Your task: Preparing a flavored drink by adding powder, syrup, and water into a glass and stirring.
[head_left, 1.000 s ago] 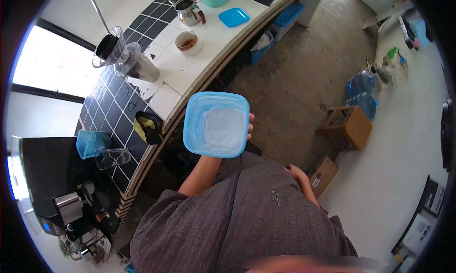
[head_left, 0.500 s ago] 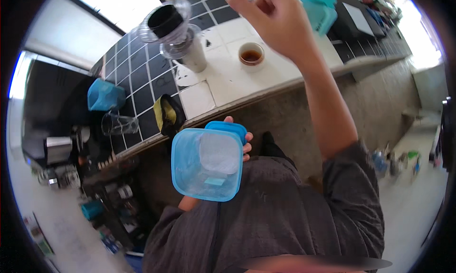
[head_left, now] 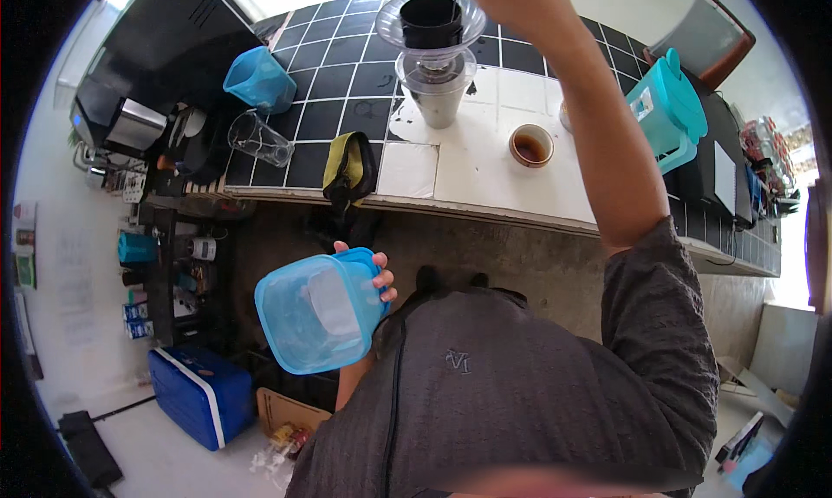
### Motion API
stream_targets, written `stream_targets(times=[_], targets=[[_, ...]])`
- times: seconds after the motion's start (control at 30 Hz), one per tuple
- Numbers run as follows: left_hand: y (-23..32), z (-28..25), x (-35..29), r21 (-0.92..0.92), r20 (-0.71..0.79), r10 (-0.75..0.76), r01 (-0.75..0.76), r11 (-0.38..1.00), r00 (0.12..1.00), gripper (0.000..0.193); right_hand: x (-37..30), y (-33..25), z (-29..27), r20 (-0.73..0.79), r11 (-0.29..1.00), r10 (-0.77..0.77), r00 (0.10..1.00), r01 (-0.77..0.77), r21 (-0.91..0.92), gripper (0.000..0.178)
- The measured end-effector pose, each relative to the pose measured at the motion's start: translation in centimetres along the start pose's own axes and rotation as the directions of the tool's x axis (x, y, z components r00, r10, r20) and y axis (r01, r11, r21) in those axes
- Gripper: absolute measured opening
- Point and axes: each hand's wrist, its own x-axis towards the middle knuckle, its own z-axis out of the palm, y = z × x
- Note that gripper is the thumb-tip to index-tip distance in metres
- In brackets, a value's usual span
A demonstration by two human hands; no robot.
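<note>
Head view: from my remote station I see the left hand (head_left: 382, 279) gripping a translucent blue container (head_left: 282, 325), with a darker blue lid-like piece (head_left: 371, 264) against its base; something white lies inside. The container is tilted, its mouth toward the camera, in front of the tiled counter (head_left: 403, 170). The right hand (head_left: 520, 0), cut by the upper edge, reaches over the counter beside the clear dripper (head_left: 473, 30); I cannot tell whether its fingers grasp anything. Below the right forearm, a cup (head_left: 530, 145) of brown liquid stands near a teal pitcher (head_left: 663, 108).
</note>
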Motion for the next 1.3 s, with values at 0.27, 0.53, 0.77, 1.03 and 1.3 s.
stream_targets(times=[0.27, 0.53, 0.77, 1.03, 1.3], targets=[[0.3, 0.1, 1.4, 0.042, 0.005, 0.022, -0.022, 0.999, 1.0, 0.072, -0.2, -0.4, -2.0, -0.05, 0.948, -0.311, 0.949, 0.314, 0.053, 0.022], [0.9, -0.2, 2.4, 0.006, -0.015, -0.008, 0.008, 1.0, 1.0, 0.073, -2.5, 2.3, -1.8, -0.161, 0.945, -0.305, 0.939, 0.319, 0.069, 0.017], [0.7, -0.2, 2.7, -0.046, -0.041, 0.018, -0.02, 0.999, 0.999, 0.073, -5.0, 3.9, -0.9, -0.239, 0.907, -0.412, 0.879, 0.422, -0.013, 0.017], [0.3, 0.4, 2.1, -0.049, -0.109, 0.069, -0.074, 0.996, 0.992, 0.072, -7.9, 5.2, -0.1, -0.354, 0.87, -0.443, 0.824, 0.491, 0.053, 0.017], [0.2, 0.7, 1.4, -0.066, -0.132, 0.098, -0.107, 0.992, 0.986, 0.073, -9.8, 6.0, 0.6, -0.327, 0.823, -0.543, 0.773, 0.568, -0.023, 0.015]])
